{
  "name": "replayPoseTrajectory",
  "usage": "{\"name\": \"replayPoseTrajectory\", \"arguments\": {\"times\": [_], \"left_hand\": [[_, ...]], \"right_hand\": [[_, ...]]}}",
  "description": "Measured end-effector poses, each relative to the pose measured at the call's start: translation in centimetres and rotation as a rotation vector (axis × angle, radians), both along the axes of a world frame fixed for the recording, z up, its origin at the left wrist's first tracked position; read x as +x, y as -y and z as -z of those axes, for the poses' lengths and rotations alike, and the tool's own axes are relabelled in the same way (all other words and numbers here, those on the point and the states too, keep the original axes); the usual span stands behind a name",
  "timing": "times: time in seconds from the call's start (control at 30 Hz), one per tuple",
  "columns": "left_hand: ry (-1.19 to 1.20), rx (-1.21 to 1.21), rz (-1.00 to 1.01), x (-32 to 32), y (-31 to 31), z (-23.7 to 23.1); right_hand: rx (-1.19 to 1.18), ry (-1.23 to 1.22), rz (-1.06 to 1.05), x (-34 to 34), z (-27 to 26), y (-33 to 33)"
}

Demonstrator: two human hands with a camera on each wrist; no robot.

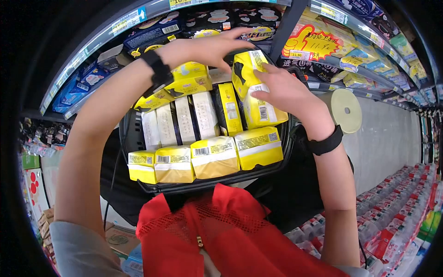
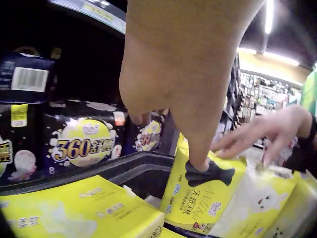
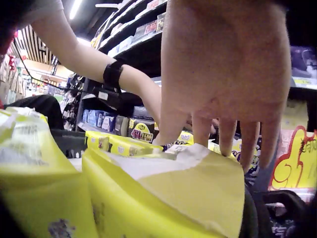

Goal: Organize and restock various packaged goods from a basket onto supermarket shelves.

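Note:
A black basket holds several yellow and white packs, which look like sanitary pads, in rows. At its back right corner stands a yellow pack with a black bow print. My left hand reaches over the back of the basket with fingers stretched out. Its thumb touches the bow-print face of that pack. From the right, my right hand lies over the tops of this pack and the white-banded yellow pack beside it, fingers extended. In the right wrist view its fingers point down behind a pack.
Shelves with dark packs stand right behind the basket, under a price rail. A starburst price sign hangs at the right. A round pale-green stool is beside the basket, and wrapped bottles fill the lower right.

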State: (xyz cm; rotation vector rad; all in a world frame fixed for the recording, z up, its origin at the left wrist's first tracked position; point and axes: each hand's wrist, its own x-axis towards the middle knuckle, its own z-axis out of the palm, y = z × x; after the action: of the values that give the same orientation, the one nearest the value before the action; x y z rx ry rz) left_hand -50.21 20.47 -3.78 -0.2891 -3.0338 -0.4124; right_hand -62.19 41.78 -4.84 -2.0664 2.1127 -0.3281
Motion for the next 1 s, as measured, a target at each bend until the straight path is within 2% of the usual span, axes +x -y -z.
{"name": "replayPoseTrajectory", "arguments": {"times": [0.07, 0.13, 0.2, 0.23, 0.27, 0.4, 0.47, 0.53, 0.63, 0.7, 0.83, 0.9, 1.0], "left_hand": [[0.176, -0.031, -0.156, 1.5, 2.5, -0.3], [0.581, -0.179, -0.429, 3.7, 1.9, -1.9], [0.728, -0.27, -0.461, 6.4, 2.4, -1.3], [0.792, -0.33, -0.514, 7.6, 3.4, 0.5], [0.793, -0.327, -0.517, 8.1, 3.2, 0.8], [0.647, -0.276, -0.577, 8.7, 2.4, 0.9], [0.323, -0.206, -0.612, 8.0, 2.5, 0.1], [0.128, -0.185, -0.62, 6.7, 2.1, -0.4], [0.014, -0.129, -0.634, 4.3, 0.4, -1.3], [-0.278, -0.165, -0.584, 2.7, 0.1, -0.8], [-0.295, -0.111, -0.591, -0.4, -0.2, 0.3], [-0.301, -0.121, -0.584, -0.9, -0.8, 0.6], [-0.351, -0.156, -0.539, -0.5, -1.3, 1.6]], "right_hand": [[-0.02, -0.005, 0.018, 0.2, 0.1, -0.2], [-0.037, -0.015, 0.022, 0.3, -0.1, -0.2], [0.017, -0.027, 0.03, 0.4, -0.4, 0.0], [0.017, -0.027, 0.025, 0.5, -0.5, 0.0], [0.021, -0.028, 0.036, 0.6, -0.7, 0.0], [0.05, -0.02, 0.053, 0.9, -1.1, 0.0], [0.027, -0.04, 0.042, 0.8, -1.0, -0.1], [0.005, -0.055, 0.033, 0.8, -0.8, -0.2], [0.016, -0.075, 0.021, 0.8, -0.7, 0.0], [-0.034, -0.081, 0.017, 0.7, -0.4, -0.1], [0.036, -0.043, 0.033, 0.8, -0.9, -0.3], [-0.041, -0.059, -0.007, 0.6, -0.5, -0.6], [-0.006, -0.023, -0.023, 0.4, -0.7, -0.6]]}}
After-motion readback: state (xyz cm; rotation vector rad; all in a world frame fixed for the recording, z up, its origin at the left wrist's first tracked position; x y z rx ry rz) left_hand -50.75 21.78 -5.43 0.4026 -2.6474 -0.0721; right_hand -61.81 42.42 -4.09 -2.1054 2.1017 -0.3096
